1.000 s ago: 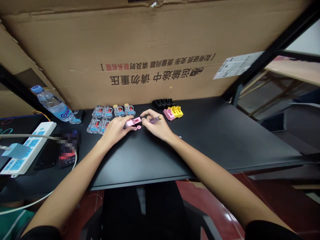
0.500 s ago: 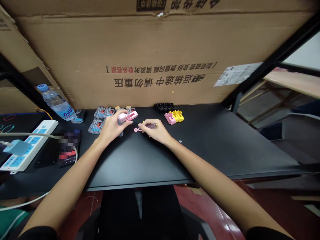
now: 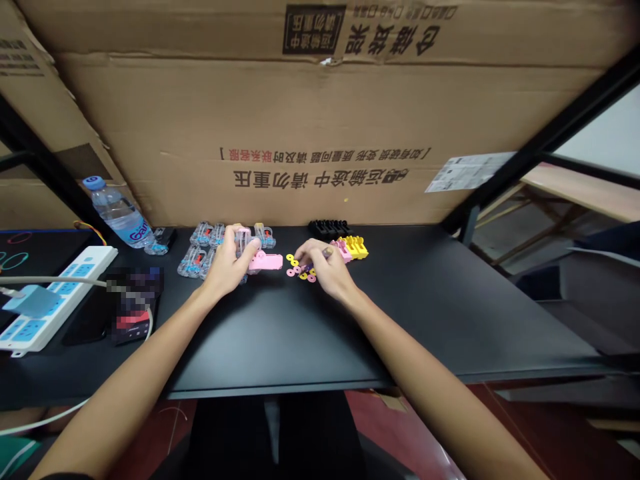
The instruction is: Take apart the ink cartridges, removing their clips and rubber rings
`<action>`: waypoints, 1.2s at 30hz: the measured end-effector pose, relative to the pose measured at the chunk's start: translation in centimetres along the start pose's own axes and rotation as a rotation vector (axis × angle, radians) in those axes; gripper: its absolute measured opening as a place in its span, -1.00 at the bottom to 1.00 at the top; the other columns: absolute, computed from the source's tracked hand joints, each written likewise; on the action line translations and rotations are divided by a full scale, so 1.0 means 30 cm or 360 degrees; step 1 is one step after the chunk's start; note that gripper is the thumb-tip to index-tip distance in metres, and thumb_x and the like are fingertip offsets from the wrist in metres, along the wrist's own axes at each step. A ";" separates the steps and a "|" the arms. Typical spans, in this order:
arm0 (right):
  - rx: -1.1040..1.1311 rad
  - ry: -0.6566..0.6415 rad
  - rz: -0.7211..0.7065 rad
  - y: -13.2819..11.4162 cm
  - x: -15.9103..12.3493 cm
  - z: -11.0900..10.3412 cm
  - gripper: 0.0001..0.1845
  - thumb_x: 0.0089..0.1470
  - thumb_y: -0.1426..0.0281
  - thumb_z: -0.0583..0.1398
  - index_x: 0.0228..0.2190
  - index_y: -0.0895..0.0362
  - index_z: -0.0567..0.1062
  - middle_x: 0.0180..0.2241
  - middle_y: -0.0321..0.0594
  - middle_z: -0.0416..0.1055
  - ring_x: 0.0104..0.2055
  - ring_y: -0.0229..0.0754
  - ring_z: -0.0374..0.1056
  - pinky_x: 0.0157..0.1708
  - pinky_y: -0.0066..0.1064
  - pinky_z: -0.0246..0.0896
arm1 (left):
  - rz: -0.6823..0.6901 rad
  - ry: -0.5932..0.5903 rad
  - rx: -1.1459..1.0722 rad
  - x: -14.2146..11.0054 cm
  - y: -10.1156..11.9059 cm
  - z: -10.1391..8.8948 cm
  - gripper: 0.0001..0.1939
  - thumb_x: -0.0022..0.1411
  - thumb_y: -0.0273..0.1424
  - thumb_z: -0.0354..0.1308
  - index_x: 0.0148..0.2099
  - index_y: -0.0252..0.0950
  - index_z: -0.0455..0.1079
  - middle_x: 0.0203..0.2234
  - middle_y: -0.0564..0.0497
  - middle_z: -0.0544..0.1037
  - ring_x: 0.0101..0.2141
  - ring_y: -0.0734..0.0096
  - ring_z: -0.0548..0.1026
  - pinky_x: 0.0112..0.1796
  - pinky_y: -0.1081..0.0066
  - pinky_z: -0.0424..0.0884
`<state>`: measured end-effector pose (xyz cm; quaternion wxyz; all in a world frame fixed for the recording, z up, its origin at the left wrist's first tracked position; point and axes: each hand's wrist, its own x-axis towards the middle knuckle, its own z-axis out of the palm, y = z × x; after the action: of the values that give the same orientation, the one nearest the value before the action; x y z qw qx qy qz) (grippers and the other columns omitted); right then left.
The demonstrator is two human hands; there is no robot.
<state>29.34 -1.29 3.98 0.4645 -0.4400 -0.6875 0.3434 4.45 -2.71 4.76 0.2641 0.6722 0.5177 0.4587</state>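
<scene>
My left hand (image 3: 227, 261) is closed around a pink plastic box (image 3: 263, 261), tilted over the black table (image 3: 410, 300). Several small pink and yellow rings (image 3: 299, 271) lie on the table just right of the box. My right hand (image 3: 325, 267) rests beside the rings with its fingers curled on a thin purple pen-like tool (image 3: 325, 253). Clear plastic boxes (image 3: 197, 250) with red and blue contents lie behind and left of my left hand.
Pink and yellow blocks (image 3: 353, 247) and a black block (image 3: 327, 229) sit behind my right hand. A water bottle (image 3: 117, 215), a white power strip (image 3: 45, 297) and a dark device (image 3: 133, 303) are at the left. Cardboard boxes (image 3: 320, 120) wall the back.
My left hand lifted the pink box and tipped it. Several rings now lie on the table where one pink ring lay. The camera tilted upward.
</scene>
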 end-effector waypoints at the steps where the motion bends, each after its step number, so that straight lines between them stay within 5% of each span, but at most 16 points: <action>1: -0.0012 -0.0049 -0.0081 -0.013 -0.007 0.006 -0.65 0.33 0.23 0.12 -0.40 0.11 0.58 -0.32 -0.17 0.52 -0.37 -0.17 0.43 -0.33 -0.32 0.35 | -0.0036 -0.0034 -0.0033 -0.003 0.003 0.003 -0.64 0.49 -0.05 0.12 0.09 -0.18 0.21 -0.35 0.05 0.62 -0.43 0.32 0.62 -0.35 0.36 0.49; 4: -0.0082 -0.0205 -0.0258 -0.049 -0.034 0.031 -0.76 0.35 0.32 0.12 -0.21 0.09 0.60 -0.16 -0.14 0.53 -0.27 -0.16 0.45 -0.25 -0.30 0.37 | -0.0079 -0.0147 -0.0039 -0.012 0.007 0.008 -0.59 0.49 -0.02 0.11 0.15 -0.17 0.19 -0.43 0.13 0.56 -0.61 0.42 0.47 -0.48 0.41 0.40; 11: -0.0091 -0.0570 -0.0272 -0.055 -0.074 0.083 -0.76 0.34 0.21 0.25 -0.11 0.10 0.58 -0.19 -0.18 0.59 -0.22 -0.13 0.46 -0.17 -0.30 0.33 | 0.0189 -0.0235 0.0071 -0.026 0.010 0.014 -0.59 0.46 -0.07 0.19 0.17 -0.17 0.27 -0.27 0.08 0.56 -0.37 0.39 0.53 -0.29 0.40 0.42; 24: 0.0024 -0.0519 -0.0224 -0.040 -0.074 0.100 -0.70 0.34 0.13 0.25 -0.09 0.08 0.55 -0.18 -0.18 0.58 -0.21 -0.10 0.46 -0.18 -0.27 0.32 | 0.0181 -0.0231 0.0109 -0.001 0.009 -0.007 -0.60 0.41 0.01 0.19 -0.17 -0.25 0.41 -0.44 0.11 0.49 -0.42 0.41 0.39 -0.32 0.41 0.29; 28: 0.0200 -0.0432 -0.0011 -0.050 -0.075 0.089 -0.64 0.36 0.10 0.20 0.05 0.03 0.43 -0.38 -0.34 0.43 -0.39 -0.19 0.34 -0.35 -0.35 0.21 | 0.0168 -0.0314 0.0069 0.003 0.010 -0.012 -0.59 0.42 0.01 0.18 -0.19 -0.27 0.41 -0.47 0.13 0.41 -0.45 0.44 0.32 -0.39 0.42 0.21; 32: 0.0123 -0.0632 0.0067 -0.061 -0.066 0.077 -0.71 0.31 0.12 0.21 -0.21 0.09 0.51 -0.49 -0.40 0.30 -0.46 -0.25 0.18 -0.40 -0.37 0.06 | 0.0214 -0.0457 0.0039 0.000 0.013 -0.009 -0.61 0.40 -0.01 0.20 -0.20 -0.25 0.38 -0.51 0.15 0.36 -0.48 0.46 0.28 -0.41 0.44 0.19; 36: -0.0042 -0.0769 0.0016 -0.063 -0.064 0.080 -0.53 0.32 0.15 0.11 -0.58 0.09 0.26 -0.57 -0.40 0.12 -0.49 -0.30 0.02 -0.43 -0.37 -0.06 | 0.0314 -0.0504 0.0105 -0.005 0.003 -0.002 -0.61 0.40 -0.02 0.21 -0.27 -0.23 0.31 -0.52 0.17 0.36 -0.48 0.46 0.28 -0.38 0.45 0.24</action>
<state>26.90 -3.93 4.21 0.2790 -0.3544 -0.7810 0.4320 4.45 -2.90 4.81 0.2737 0.7918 0.4160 0.3535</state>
